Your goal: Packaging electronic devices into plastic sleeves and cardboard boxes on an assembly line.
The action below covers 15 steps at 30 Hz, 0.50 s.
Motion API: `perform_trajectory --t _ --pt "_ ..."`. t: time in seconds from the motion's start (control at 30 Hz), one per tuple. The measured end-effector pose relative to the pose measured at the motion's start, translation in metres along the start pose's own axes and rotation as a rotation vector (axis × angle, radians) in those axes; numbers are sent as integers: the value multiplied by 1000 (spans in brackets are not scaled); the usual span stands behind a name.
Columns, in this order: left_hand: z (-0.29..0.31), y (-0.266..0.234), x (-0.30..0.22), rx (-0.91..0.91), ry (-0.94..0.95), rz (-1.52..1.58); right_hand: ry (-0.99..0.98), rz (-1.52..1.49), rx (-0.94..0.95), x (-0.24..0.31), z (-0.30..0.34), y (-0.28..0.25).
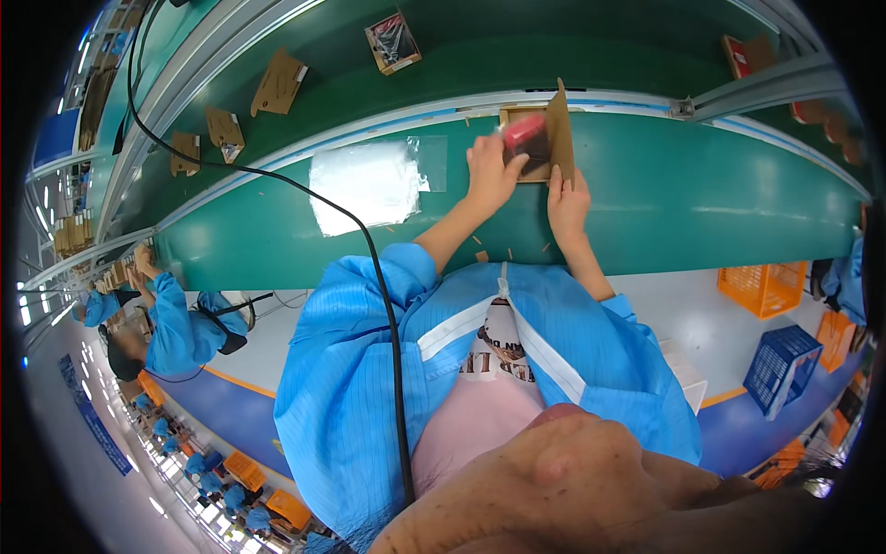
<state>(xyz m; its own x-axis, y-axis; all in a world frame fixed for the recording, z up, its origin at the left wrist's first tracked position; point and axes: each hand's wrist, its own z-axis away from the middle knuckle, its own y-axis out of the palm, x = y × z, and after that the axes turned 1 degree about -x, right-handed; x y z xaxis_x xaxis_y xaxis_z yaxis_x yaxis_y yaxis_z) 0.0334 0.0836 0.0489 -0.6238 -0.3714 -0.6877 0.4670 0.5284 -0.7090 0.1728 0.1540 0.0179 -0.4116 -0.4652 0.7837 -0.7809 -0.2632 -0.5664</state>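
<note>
A small brown cardboard box (536, 112) sits at the far edge of the green worktable, its lid (560, 138) standing up on the right side. My left hand (491, 174) grips a red and dark item (524, 140), blurred by motion, over the box's opening; its exact kind cannot be made out. The fingers of my right hand (568, 201) are closed on the lower end of the lid, thumb on the near side. Left of my left hand lies a stack of clear plastic bags (365, 187).
Beyond a metal rail (628, 100), a green belt carries several cardboard boxes, one open box (393, 43) with dark contents. A black cable (355, 222) hangs across my left side. Small cardboard scraps (481, 256) lie near me. Another person (185, 323) works at far left.
</note>
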Motion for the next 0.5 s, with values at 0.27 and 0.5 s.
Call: perform_trajectory --t 0.27,0.5 --pt "-27 -7 12 114 380 -495 -35 40 -5 7 0 0" --pt "-19 -3 13 167 396 -465 -13 -23 31 -7 0 4"
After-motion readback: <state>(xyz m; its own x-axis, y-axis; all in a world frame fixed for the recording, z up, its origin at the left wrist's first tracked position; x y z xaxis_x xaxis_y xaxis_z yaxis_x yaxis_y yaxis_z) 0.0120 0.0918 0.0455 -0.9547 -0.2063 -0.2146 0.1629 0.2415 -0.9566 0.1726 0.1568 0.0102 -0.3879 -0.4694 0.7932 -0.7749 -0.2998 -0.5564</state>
